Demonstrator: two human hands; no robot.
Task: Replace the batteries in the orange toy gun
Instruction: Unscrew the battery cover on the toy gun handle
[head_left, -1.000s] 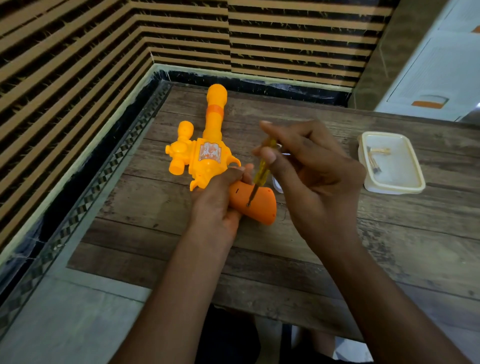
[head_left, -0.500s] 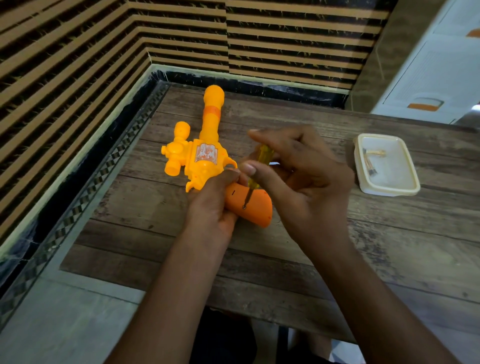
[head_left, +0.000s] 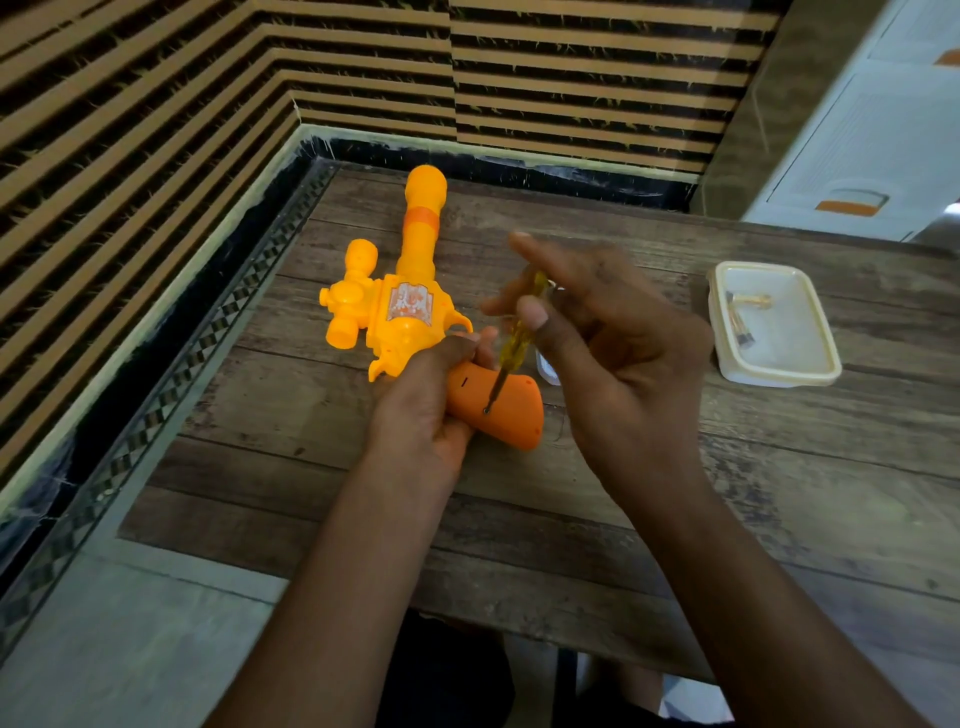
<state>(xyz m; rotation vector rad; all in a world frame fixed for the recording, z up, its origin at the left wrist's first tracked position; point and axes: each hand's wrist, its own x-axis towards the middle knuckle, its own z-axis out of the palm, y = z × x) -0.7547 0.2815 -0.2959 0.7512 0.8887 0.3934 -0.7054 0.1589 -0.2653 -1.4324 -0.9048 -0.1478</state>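
Now our gun lies flat on the table, barrel pointing away, handle toward us. Our left hand grips it where handle meets body. Our right hand, just right of it, pinches the screwdriver, tip seated in the handle's screw. Since half a second ago, the right fingers have rolled and spread; the tip has stayed put.

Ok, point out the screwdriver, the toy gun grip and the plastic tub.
screwdriver (head_left: 513, 344), head view, on its yellow handle.
toy gun grip (head_left: 511, 422), head view, on its orange side.
plastic tub (head_left: 779, 378), head view, on its near rim.
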